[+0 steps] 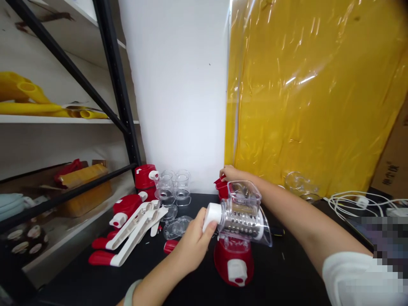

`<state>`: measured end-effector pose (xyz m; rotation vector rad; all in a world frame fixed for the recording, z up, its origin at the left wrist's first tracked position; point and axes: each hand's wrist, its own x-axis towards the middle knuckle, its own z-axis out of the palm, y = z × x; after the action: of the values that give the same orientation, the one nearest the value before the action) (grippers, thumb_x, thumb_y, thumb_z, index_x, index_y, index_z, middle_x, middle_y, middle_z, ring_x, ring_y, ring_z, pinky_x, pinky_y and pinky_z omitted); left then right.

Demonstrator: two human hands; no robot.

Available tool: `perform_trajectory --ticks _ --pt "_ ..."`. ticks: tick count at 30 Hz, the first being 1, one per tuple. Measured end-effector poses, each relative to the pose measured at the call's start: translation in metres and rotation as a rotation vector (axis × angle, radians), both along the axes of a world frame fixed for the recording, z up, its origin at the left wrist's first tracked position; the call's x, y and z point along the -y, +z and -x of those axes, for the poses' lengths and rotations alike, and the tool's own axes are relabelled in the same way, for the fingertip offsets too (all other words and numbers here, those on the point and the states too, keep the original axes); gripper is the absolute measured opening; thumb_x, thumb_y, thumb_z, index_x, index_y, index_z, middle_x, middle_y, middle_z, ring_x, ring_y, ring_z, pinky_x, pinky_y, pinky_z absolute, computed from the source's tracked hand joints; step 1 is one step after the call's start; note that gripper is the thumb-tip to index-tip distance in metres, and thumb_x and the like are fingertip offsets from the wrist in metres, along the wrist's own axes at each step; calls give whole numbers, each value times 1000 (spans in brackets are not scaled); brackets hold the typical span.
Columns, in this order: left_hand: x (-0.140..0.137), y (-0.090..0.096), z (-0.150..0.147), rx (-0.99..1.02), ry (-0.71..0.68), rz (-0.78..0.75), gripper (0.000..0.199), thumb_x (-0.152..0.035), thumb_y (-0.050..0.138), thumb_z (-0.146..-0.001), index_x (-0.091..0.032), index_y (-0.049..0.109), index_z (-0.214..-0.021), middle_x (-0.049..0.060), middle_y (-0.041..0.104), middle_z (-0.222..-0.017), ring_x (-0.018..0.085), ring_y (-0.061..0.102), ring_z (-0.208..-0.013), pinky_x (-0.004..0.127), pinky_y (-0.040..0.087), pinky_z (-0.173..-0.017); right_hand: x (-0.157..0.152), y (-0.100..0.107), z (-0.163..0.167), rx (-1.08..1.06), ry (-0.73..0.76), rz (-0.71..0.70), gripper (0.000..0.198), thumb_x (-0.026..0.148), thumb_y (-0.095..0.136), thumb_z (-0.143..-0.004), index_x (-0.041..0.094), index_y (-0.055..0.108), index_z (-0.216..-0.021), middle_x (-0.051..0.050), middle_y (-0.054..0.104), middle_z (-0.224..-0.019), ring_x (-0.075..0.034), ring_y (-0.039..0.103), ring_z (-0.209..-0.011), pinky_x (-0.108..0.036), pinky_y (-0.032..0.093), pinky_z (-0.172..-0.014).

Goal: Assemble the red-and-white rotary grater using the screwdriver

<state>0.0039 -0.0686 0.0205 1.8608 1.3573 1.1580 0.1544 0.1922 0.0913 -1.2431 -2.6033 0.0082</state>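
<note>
A rotary drum grater (242, 225) stands upright on the black table, with a red base, a clear body and a perforated metal drum. My left hand (193, 243) is closed around the white hub (213, 214) on the drum's left side. Behind the clear hopper (245, 192), my right hand (232, 173) reaches over and pinches the rim of a red plastic piece (222, 189). The hopper partly hides that piece. A red grip (170, 246) shows just left of my left hand; where it joins is hidden.
Left on the table are white crank handles (135, 231) with red grips, red grater bases (145, 176) and clear housings (182, 187). A clear plastic part (177, 227) lies nearby. White cables (350, 203) and more clear pieces (299, 185) sit right. A black-framed shelf (116, 76) borders the left.
</note>
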Motion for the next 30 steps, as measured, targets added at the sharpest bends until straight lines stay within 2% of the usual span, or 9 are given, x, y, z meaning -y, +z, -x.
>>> perform_trajectory --ticks 6,11,15,19,23,25,27,30 --pt "0 2 0 -29 8 12 38 -56 36 -100 -21 52 -102 -4 51 -62 15 48 -55 26 39 -54 -7 8 -9 47 26 -119 13 18 72 -82 16 77 -94 -12 64 -107 -23 60 -103 -28 45 -87" --pt "-1 1 1 -44 -12 18 38 -56 35 -100 -21 50 -101 -5 49 -60 15 48 -53 26 39 -54 9 39 -38 -22 62 -262 18 21 60 -92 14 70 -105 -15 58 -114 -23 58 -106 -32 44 -94" --pt "-3 2 1 -44 -20 2 36 -55 35 -100 -22 49 -99 -6 49 -60 15 48 -53 26 39 -54 35 66 -66 -145 129 -383 10 20 60 -91 14 66 -96 -15 63 -104 -25 59 -102 -38 45 -94" --pt "-5 2 1 -44 -32 -14 37 -56 34 -100 -22 48 -98 -5 51 -62 14 48 -52 26 40 -54 73 85 -90 -408 175 -366 6 24 58 -91 19 61 -90 -10 69 -90 -24 63 -88 -40 50 -83" --pt "-4 2 2 -57 -39 -7 38 -56 34 -100 -21 48 -99 -2 58 -71 15 53 -55 29 44 -58 115 95 -102 -627 298 -246 9 30 55 -91 21 57 -90 -6 68 -87 -21 64 -80 -38 51 -77" --pt "-4 4 4 -38 -45 -43 41 -57 35 -100 -19 49 -108 3 64 -83 18 60 -66 32 49 -66 134 99 -103 -683 372 -211 8 29 54 -92 22 56 -93 -5 68 -89 -20 63 -81 -37 52 -78" --pt "-6 11 7 23 -27 -141 52 -60 37 -98 -17 45 -126 12 66 -105 23 66 -90 40 52 -83 148 102 -103 -702 431 -201 6 27 54 -92 22 55 -94 -5 67 -90 -19 63 -83 -36 52 -79" --pt "-13 37 8 141 9 -277 66 -62 42 -96 -15 37 -142 20 57 -132 30 55 -124 49 44 -103 164 106 -100 -698 488 -203 3 23 55 -92 22 54 -95 -4 66 -88 -18 62 -82 -35 52 -79"
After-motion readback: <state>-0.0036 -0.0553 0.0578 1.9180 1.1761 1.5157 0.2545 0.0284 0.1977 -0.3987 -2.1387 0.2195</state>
